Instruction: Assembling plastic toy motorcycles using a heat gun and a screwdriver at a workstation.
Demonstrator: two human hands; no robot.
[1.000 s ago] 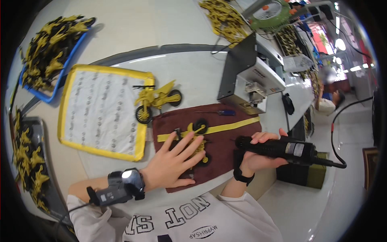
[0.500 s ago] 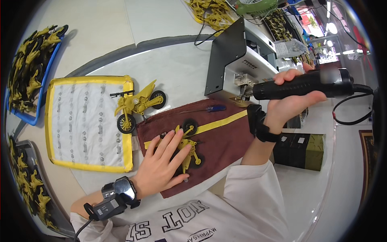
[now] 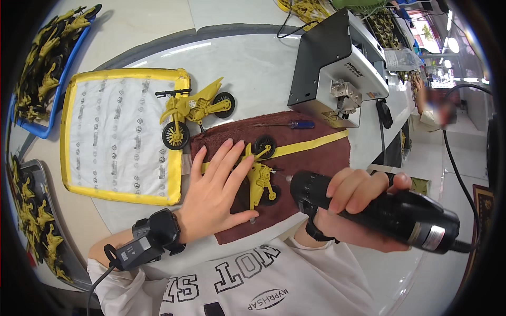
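Observation:
My left hand (image 3: 215, 184) lies spread over a yellow toy motorcycle (image 3: 259, 181) with black wheels, on a dark red cloth (image 3: 232, 236). Its fingers are stretched out and cover part of the toy; the thumb rests beside the toy's near end. My right hand (image 3: 361, 210) is wrapped around a black corded electric screwdriver (image 3: 421, 218). The tool's tip points left at the toy, close to its right side. Whether the tip touches it I cannot tell. A second yellow toy motorcycle (image 3: 195, 108) lies beyond my left hand, partly over the yellow-edged pad (image 3: 118, 134).
A black and silver box-shaped machine (image 3: 329, 68) stands at the back right. A blue-handled screwdriver (image 3: 300, 125) lies on the cloth. At the left are a blue tray (image 3: 55, 105) and a metal tray (image 3: 63, 231) of yellow and black toys. The tool's cord hangs at the right.
My right hand has brought the electric screwdriver from the machine down and nearer to the toy under my left hand. The left hand stays on the toy.

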